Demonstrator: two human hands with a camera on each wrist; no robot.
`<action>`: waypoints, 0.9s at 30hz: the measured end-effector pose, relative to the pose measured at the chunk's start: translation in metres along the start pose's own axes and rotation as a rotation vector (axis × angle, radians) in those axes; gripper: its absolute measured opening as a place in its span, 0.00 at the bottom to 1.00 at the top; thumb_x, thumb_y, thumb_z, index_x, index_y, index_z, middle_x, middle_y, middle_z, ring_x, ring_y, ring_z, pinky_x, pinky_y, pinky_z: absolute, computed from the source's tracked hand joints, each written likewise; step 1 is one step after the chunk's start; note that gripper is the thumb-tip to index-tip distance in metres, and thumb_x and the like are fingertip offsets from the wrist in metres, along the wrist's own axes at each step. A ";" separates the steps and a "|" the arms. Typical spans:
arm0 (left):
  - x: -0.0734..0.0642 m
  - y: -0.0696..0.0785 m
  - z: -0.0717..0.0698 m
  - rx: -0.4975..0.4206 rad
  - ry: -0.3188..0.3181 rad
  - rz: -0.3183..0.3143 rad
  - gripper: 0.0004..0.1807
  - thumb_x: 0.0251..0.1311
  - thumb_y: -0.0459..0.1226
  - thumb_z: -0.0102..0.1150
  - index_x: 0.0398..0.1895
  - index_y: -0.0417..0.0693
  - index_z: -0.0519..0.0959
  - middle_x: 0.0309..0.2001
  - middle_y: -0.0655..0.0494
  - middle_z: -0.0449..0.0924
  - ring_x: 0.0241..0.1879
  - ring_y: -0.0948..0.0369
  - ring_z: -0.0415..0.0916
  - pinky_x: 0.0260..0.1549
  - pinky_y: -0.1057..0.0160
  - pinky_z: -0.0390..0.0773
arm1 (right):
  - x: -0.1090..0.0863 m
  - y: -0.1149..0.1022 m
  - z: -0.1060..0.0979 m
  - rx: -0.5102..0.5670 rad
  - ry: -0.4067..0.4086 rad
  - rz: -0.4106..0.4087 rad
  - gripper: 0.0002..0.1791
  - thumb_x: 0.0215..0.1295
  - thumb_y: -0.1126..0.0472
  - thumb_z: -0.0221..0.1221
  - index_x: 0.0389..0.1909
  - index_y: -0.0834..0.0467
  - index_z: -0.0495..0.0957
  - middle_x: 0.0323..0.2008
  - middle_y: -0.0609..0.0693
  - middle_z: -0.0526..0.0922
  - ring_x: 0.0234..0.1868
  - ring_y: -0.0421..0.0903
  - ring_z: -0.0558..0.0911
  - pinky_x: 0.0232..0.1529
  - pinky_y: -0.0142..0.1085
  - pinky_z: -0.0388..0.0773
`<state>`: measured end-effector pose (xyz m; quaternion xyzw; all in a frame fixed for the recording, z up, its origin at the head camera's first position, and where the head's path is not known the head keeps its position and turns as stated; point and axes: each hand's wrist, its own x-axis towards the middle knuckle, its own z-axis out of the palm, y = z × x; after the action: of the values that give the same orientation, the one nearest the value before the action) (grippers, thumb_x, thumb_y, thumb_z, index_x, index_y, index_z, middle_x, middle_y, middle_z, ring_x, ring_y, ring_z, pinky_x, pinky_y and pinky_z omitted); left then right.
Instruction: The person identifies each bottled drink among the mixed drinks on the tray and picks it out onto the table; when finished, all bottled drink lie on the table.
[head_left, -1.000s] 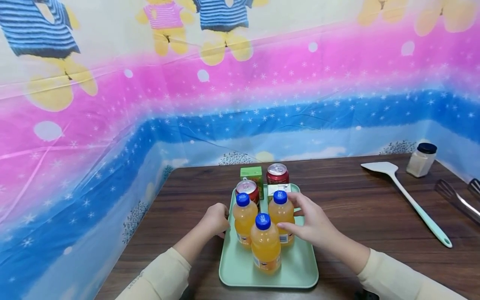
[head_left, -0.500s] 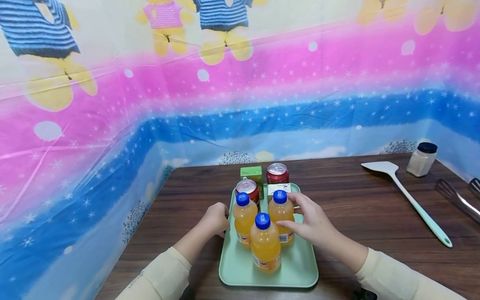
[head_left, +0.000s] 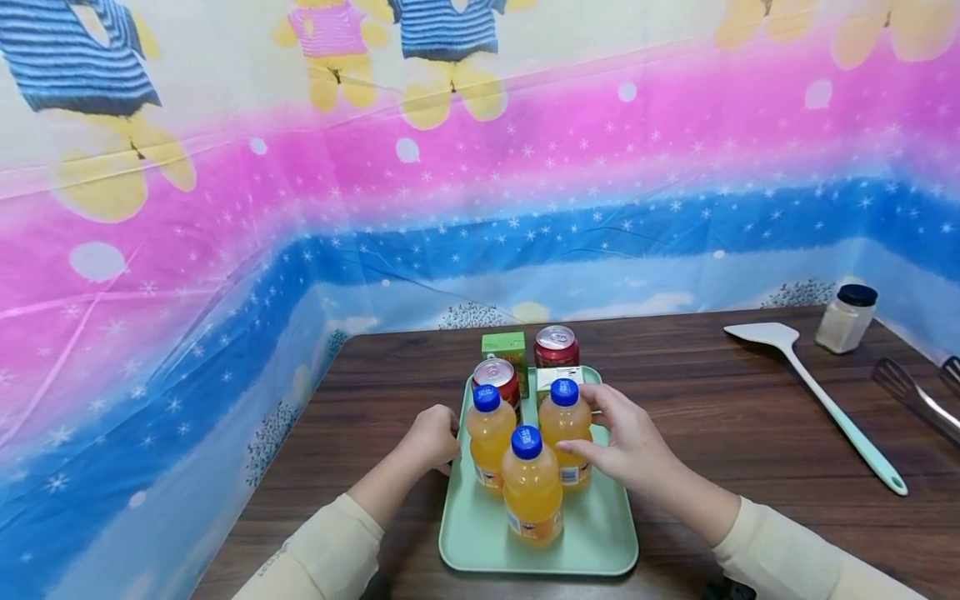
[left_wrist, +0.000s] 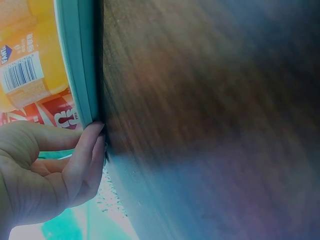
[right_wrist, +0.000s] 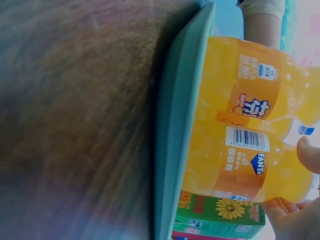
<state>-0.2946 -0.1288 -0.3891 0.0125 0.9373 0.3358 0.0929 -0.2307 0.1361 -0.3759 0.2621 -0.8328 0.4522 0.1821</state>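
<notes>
Three orange Fanta bottles with blue caps stand upright on a pale green tray (head_left: 585,550): a front bottle (head_left: 532,492), a left bottle (head_left: 489,437) and a right bottle (head_left: 564,421). My left hand (head_left: 429,440) grips the tray's left rim; the left wrist view shows its thumb and fingers (left_wrist: 82,155) pinching that edge. Around the upper part of the right bottle, my right hand (head_left: 630,437) has its thumb in front and fingers behind. In the right wrist view that Fanta bottle (right_wrist: 232,165) stands just inside the tray rim (right_wrist: 187,110).
Behind the bottles are two red cans (head_left: 496,375), a green drink carton (head_left: 504,354) and a white-topped carton (head_left: 558,377). To the right on the wooden table (head_left: 697,383) lie a white-and-mint spatula (head_left: 817,396) and a slotted metal utensil (head_left: 911,392), near a black-lidded jar (head_left: 846,321).
The right bottle, in my right hand, has shifted very slightly to the right. My left hand keeps its place on the tray's rim.
</notes>
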 end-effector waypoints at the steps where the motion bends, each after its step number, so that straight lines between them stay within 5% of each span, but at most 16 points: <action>1: 0.000 0.000 0.000 -0.001 -0.001 0.000 0.19 0.44 0.18 0.58 0.44 0.27 0.74 0.35 0.41 0.74 0.22 0.55 0.78 0.14 0.63 0.81 | 0.000 0.000 -0.001 0.001 0.003 -0.005 0.32 0.45 0.64 0.72 0.53 0.57 0.71 0.46 0.46 0.76 0.47 0.43 0.77 0.45 0.36 0.80; 17: 0.000 0.000 0.000 -0.002 -0.005 0.015 0.19 0.44 0.18 0.59 0.44 0.27 0.74 0.34 0.42 0.74 0.23 0.55 0.77 0.15 0.63 0.81 | -0.012 -0.011 -0.028 -0.005 0.014 -0.092 0.32 0.44 0.68 0.72 0.53 0.59 0.71 0.46 0.43 0.76 0.46 0.41 0.78 0.45 0.34 0.80; 27: -0.001 0.000 -0.002 -0.020 -0.011 0.009 0.18 0.44 0.18 0.60 0.43 0.27 0.74 0.31 0.44 0.73 0.22 0.55 0.77 0.16 0.62 0.82 | -0.026 -0.014 -0.047 -0.034 0.027 -0.052 0.32 0.43 0.70 0.72 0.53 0.59 0.72 0.45 0.43 0.77 0.45 0.41 0.78 0.46 0.29 0.79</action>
<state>-0.2938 -0.1304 -0.3878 0.0177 0.9333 0.3455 0.0964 -0.1986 0.1765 -0.3562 0.2742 -0.8309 0.4365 0.2095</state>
